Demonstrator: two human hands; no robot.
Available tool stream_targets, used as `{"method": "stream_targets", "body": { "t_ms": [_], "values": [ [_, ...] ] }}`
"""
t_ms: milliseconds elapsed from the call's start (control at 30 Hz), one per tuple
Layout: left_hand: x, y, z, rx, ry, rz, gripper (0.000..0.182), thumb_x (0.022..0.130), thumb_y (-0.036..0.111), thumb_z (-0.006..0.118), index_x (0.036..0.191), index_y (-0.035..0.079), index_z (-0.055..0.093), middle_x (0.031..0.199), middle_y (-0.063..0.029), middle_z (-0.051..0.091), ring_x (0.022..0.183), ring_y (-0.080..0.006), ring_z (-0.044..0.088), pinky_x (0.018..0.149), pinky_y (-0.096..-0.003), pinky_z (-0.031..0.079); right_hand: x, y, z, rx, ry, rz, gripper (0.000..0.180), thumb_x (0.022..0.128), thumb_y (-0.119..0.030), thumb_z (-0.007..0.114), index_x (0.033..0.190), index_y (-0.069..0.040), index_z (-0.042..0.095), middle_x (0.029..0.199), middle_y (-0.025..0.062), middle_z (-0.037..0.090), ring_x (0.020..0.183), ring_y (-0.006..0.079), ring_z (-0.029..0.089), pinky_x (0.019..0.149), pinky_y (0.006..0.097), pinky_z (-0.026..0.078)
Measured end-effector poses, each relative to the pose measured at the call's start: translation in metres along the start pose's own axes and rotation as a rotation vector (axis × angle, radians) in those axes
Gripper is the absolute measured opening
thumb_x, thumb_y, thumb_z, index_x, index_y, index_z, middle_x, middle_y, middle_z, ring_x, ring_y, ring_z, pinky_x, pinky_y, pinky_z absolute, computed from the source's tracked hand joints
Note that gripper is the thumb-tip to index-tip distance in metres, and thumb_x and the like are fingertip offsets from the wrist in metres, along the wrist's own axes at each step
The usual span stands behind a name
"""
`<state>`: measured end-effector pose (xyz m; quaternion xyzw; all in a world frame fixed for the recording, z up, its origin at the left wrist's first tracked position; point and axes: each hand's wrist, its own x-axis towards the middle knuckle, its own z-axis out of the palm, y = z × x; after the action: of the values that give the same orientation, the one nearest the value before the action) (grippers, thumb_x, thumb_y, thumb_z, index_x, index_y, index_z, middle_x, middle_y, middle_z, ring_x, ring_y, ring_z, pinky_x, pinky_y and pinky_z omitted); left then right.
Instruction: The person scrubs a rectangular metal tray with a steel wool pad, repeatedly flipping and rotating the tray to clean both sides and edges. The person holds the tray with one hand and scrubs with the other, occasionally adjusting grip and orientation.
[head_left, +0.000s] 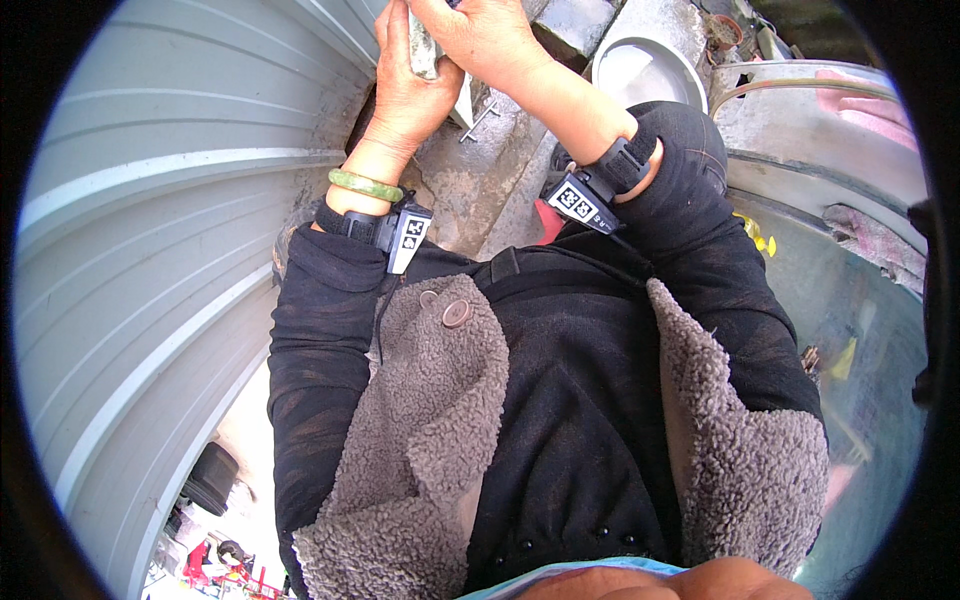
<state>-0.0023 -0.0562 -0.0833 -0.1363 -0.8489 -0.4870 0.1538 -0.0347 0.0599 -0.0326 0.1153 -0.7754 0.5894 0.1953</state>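
Observation:
At the top edge of the view, my left hand wraps around a mottled grey-green block, its thumb on one side and fingers on the other. I cannot tell what the block is made of. My right hand lies over its far end, next to the left fingers. A small dark item shows by the right fingers, whose tips the frame edge cuts off. Below the hands, a pale pointed edge juts out above the wet ground. Near it lies a thin metal bar with short crosspieces.
A ribbed metal panel stands close along my left. A round metal basin sits on the wet concrete ahead right. To my right are a large grey tub-like surface, a pink cloth and a stained rag. A plant pot stands farther off.

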Motion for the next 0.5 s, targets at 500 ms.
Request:
{"method": "stream_targets", "body": {
  "t_ms": [500],
  "values": [
    [0.000, 0.003, -0.003, -0.021, -0.019, -0.059, 0.061, 0.079, 0.013, 0.072, 0.133, 0.006, 0.046, 0.128, -0.0171, 0.057, 0.118, -0.0326, 0.060, 0.097, -0.0392, 0.047, 0.018, 0.015, 0.015, -0.056, -0.035, -0.245, 0.034, 0.081, -0.006, 0.058, 0.114, 0.002, 0.064, 0.106, 0.0268, 0.067, 0.099, 0.0370, 0.067, 0.089, 0.0385, 0.052]
  ]
}}
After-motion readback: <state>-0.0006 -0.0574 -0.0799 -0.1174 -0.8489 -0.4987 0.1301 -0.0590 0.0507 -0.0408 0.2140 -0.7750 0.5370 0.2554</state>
